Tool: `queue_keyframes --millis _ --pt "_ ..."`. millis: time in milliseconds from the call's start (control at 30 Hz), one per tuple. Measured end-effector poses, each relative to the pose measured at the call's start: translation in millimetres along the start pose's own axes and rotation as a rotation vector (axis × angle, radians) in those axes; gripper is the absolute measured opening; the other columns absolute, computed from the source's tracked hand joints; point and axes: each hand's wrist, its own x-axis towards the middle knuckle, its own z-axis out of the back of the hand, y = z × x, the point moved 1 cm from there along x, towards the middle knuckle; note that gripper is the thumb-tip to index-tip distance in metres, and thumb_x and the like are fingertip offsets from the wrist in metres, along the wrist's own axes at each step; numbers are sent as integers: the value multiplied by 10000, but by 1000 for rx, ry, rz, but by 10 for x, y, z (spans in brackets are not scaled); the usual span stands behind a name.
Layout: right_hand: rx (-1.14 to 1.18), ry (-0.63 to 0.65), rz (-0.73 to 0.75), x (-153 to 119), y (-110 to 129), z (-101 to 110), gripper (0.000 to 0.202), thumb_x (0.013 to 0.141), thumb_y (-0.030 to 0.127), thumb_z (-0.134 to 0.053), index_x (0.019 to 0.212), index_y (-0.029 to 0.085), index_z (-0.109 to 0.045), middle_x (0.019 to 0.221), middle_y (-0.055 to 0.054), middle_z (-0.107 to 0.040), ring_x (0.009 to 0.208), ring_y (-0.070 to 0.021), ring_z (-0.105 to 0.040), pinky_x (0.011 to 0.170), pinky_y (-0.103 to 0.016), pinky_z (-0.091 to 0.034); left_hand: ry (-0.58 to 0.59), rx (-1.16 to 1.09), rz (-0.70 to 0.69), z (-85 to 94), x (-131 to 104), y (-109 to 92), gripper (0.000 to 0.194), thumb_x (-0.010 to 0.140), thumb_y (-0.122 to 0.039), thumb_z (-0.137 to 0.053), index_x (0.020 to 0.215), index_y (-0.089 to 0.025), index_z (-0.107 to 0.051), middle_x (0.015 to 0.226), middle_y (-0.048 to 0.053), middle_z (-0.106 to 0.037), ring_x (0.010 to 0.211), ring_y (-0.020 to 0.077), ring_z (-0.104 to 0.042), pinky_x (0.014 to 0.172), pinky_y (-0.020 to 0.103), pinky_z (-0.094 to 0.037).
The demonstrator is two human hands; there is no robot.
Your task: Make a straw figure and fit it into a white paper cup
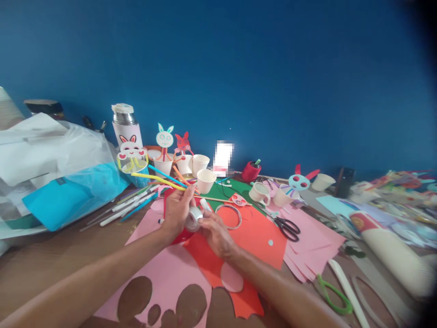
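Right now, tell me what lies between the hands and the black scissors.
In the head view, a clear ring lies on the red paper between the hands' tape roll and the black scissors.

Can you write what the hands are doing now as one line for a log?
left hand: holds tape roll | right hand: fingers on roll | below: red paper, pink paper | scissors at right

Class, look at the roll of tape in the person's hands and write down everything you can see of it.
The tape roll is a small ring of clear, shiny tape, greyish-white where light catches it, with an open core. It is held above the red paper, tilted so its round face points up and toward the camera. The left hand grips it from the left side, and the fingers of the right hand touch its right edge. Whether a loose end is peeled cannot be told.
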Motion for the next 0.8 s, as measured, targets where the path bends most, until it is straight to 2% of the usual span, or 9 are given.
queue_keyframes --millis 133,300,533,800 --pt "-19 7 5 -7 2 2 110 635 177 -566 731 161 -617 635 12 -561 579 -112 -461 612 -239 -365 43 48 -60 2 -4 32 372 747 -416 -566 497 -160 -462 413 -56 -426 386 57 -369 402 186 -307" --pt "-13 55 41 -15 5 -5 215 601 136 -525 779 165 -643 664 5 -582 619 -128 -483 637 -247 -379 41 55 -61 17 3 6 390 753 -401 -560 467 -160 -446 406 -52 -421 389 56 -370 408 184 -308" --pt "-33 -2 14 -15 8 -7 108 645 170 -558 739 151 -608 655 8 -558 606 -112 -461 625 -235 -364 60 68 -73 -3 -24 -16 336 735 -385 -575 502 -158 -491 404 -61 -426 370 56 -373 395 185 -308" --pt "-81 6 45 -26 -10 16 133 621 160 -517 725 155 -600 658 0 -554 609 -122 -439 602 -233 -342 78 70 -79 -3 -33 -21 345 736 -347 -572 464 -158 -475 389 -53 -422 362 54 -367 391 181 -308"
